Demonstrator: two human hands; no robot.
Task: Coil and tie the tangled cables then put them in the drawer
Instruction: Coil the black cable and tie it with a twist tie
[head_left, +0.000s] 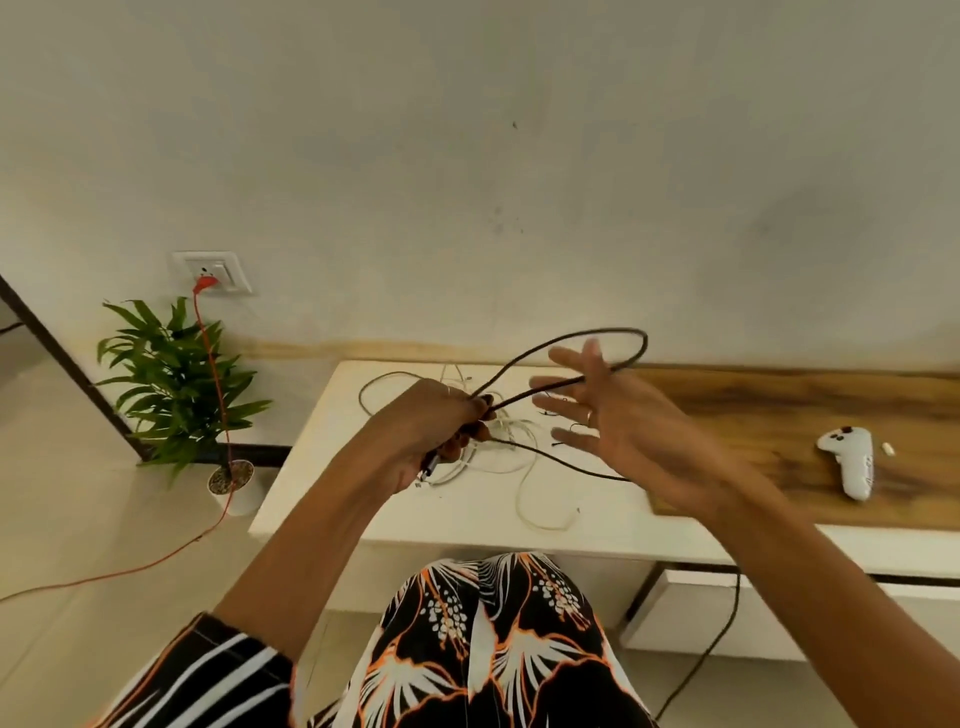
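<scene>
One thin dark cable (566, 340), loosely looped

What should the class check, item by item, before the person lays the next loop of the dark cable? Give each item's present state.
1. Left hand grips the dark cable coil: ok.
2. Right hand open inside the loop: ok.
3. Dark cable's loose end free of the white cables: cannot tell.
4. White cables coiled: not ok, tangled on the table.
5. Drawer open: cannot tell.
</scene>
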